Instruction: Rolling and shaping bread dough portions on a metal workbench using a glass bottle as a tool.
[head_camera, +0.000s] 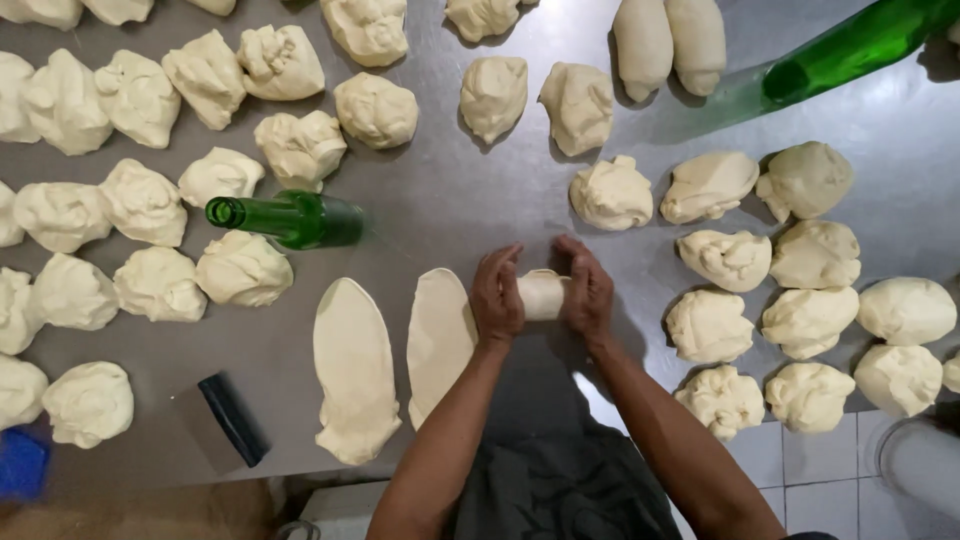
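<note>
Pale dough roll (543, 295) between both hands.

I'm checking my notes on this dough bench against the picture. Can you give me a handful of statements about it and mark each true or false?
1. Both hands, the left hand and the right hand, press on one roll of dough between them. True.
2. The green bottle near the left stands upright. False: it lies on its side on the metal table.
3. Two flattened oval dough sheets lie left of the hands. True.
4. The black scraper is held in the left hand. False: it lies untouched near the table's front edge.
5. Only one green bottle is in view. False: a second green bottle lies at the upper right.
</note>
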